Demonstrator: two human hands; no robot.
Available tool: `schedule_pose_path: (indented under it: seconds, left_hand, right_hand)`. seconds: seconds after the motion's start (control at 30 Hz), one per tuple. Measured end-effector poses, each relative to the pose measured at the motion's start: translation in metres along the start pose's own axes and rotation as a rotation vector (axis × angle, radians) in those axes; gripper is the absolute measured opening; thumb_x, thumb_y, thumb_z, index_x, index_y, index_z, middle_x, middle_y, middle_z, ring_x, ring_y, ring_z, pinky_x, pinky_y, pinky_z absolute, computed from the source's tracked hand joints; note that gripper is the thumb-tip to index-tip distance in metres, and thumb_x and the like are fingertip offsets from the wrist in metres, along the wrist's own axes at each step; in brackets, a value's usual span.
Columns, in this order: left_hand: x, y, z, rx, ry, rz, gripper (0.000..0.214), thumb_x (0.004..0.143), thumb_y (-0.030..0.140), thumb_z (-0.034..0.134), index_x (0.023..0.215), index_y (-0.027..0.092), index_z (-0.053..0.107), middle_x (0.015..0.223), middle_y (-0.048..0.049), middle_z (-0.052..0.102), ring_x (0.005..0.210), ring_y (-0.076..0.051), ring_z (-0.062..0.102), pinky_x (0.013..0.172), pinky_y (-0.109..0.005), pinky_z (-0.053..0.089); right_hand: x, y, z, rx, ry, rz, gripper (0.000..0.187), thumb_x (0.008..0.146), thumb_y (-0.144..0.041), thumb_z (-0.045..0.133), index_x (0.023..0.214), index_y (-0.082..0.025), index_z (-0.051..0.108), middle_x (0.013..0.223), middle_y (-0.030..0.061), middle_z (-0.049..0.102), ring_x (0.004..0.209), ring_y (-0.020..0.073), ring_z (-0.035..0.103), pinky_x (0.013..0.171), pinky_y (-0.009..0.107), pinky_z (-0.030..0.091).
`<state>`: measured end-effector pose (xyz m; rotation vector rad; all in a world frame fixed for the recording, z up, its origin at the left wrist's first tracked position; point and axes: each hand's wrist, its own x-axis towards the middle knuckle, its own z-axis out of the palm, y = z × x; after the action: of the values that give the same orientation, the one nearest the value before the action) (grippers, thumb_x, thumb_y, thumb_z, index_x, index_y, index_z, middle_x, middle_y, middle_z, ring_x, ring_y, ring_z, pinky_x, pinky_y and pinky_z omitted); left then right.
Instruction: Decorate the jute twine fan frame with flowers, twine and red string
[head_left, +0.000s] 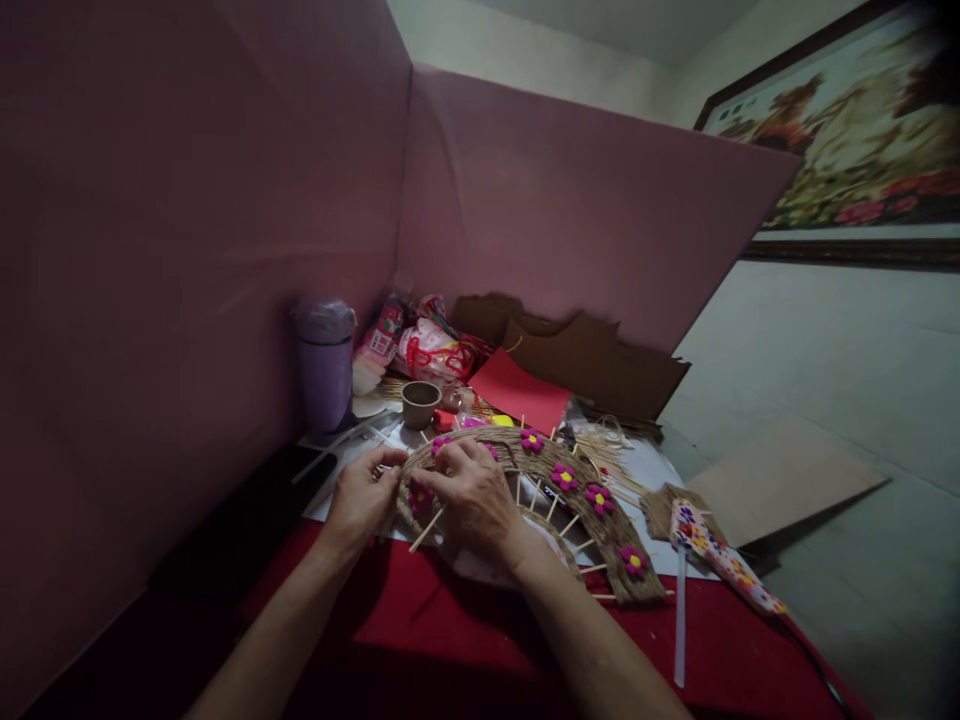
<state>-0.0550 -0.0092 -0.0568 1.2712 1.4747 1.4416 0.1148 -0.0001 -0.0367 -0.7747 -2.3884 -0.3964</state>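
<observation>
A curved arch wrapped in brown twine (pixel 541 464) lies in front of me, set with magenta felt flowers (pixel 564 477) with yellow centres. Pale wooden sticks (pixel 568 525) poke out along its inner and outer edges. At the arch's left end, my left hand (pixel 366 497) is closed, thumb and forefinger pinched at the edge. My right hand (pixel 480 500) reaches over the same end with its fingers bent together between the flowers. What its fingertips hold, if anything, is hidden. One loose-looking stick (pixel 426 531) juts out below that hand.
Behind the arch stand a small brown cup (pixel 421 403), a purple tumbler (pixel 326 375), red paper (pixel 519 386) and torn cardboard (pixel 592 355). A flower-patterned glue gun (pixel 727 557) with a glue stick (pixel 681 615) lies right on the red cloth (pixel 420 610). Pink panels (pixel 562 200) enclose the left and back.
</observation>
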Motion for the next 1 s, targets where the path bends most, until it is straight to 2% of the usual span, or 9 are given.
schedule_pose_path:
  seconds: [0.17,0.27,0.37,0.47,0.57,0.67,0.77,1.0]
  left_hand:
    - [-0.007,0.012,-0.001,-0.226,-0.109,-0.113,0.037,0.049,0.031,0.073,0.081,0.013,0.067,0.072,-0.0045,0.069,0.060,-0.018,0.061,0.057,-0.028,0.047]
    - [-0.009,0.011,-0.001,-0.253,-0.109,-0.127,0.042,0.045,0.028,0.077,0.083,0.012,0.065,0.074,-0.0045,0.068,0.059,-0.016,0.060,0.057,-0.028,0.046]
    - [-0.007,0.008,0.001,-0.218,-0.079,-0.103,0.041,0.047,0.028,0.076,0.083,0.012,0.065,0.073,-0.0040,0.067,0.059,-0.015,0.058,0.056,-0.027,0.045]
    - [-0.005,0.006,0.003,-0.185,-0.061,-0.078,0.038,0.047,0.028,0.076,0.080,0.012,0.065,0.070,-0.0033,0.066,0.060,-0.014,0.057,0.056,-0.025,0.044]
    - [-0.004,0.007,0.003,-0.199,-0.067,-0.083,0.039,0.049,0.034,0.076,0.079,0.012,0.065,0.068,-0.0031,0.065,0.059,-0.013,0.057,0.054,-0.024,0.042]
    - [-0.005,0.010,0.002,-0.198,-0.043,-0.101,0.039,0.054,0.042,0.073,0.078,0.012,0.065,0.062,-0.0016,0.063,0.051,-0.010,0.051,0.048,-0.022,0.035]
    - [-0.008,0.014,0.001,-0.223,-0.058,-0.126,0.039,0.051,0.040,0.075,0.076,0.012,0.065,0.060,-0.0012,0.063,0.051,-0.010,0.050,0.047,-0.021,0.034]
    - [-0.012,0.017,-0.003,-0.292,-0.164,-0.136,0.039,0.051,0.028,0.077,0.085,0.013,0.066,0.077,-0.0057,0.069,0.063,-0.016,0.060,0.060,-0.027,0.044]
  right_hand:
    - [-0.004,0.002,-0.013,0.116,0.213,0.091,0.033,0.085,-0.022,0.055,0.118,-0.023,0.059,0.095,0.0074,0.058,0.093,0.0235,0.048,0.083,0.041,0.041]
    - [-0.009,0.001,-0.025,0.264,0.385,0.185,0.029,0.090,-0.018,0.045,0.113,-0.024,0.060,0.097,0.0066,0.056,0.096,0.0222,0.050,0.085,0.041,0.041]
    - [-0.015,0.000,-0.036,0.385,0.466,0.220,0.030,0.094,-0.023,0.034,0.106,-0.023,0.062,0.100,0.0067,0.054,0.099,0.0217,0.050,0.086,0.041,0.041]
    - [-0.021,-0.001,-0.043,0.364,0.467,0.207,0.040,0.096,-0.032,0.024,0.102,-0.022,0.063,0.095,0.0071,0.054,0.095,0.0224,0.051,0.084,0.042,0.039]
    - [-0.024,-0.002,-0.043,0.343,0.426,0.223,0.042,0.096,-0.030,0.022,0.089,-0.021,0.063,0.080,0.0048,0.057,0.079,0.0196,0.053,0.077,0.039,0.038]
    - [-0.023,-0.004,-0.040,0.388,0.386,0.270,0.031,0.095,-0.025,0.032,0.078,-0.020,0.059,0.072,0.0031,0.057,0.072,0.0171,0.052,0.071,0.034,0.037]
    - [-0.020,-0.005,-0.038,0.448,0.351,0.289,0.023,0.092,-0.026,0.045,0.072,-0.019,0.054,0.071,0.0027,0.056,0.072,0.0168,0.051,0.069,0.032,0.039]
    - [-0.020,-0.005,-0.032,0.588,0.276,0.310,0.011,0.088,-0.025,0.054,0.082,-0.019,0.061,0.079,0.0032,0.063,0.079,0.0173,0.057,0.072,0.031,0.045]
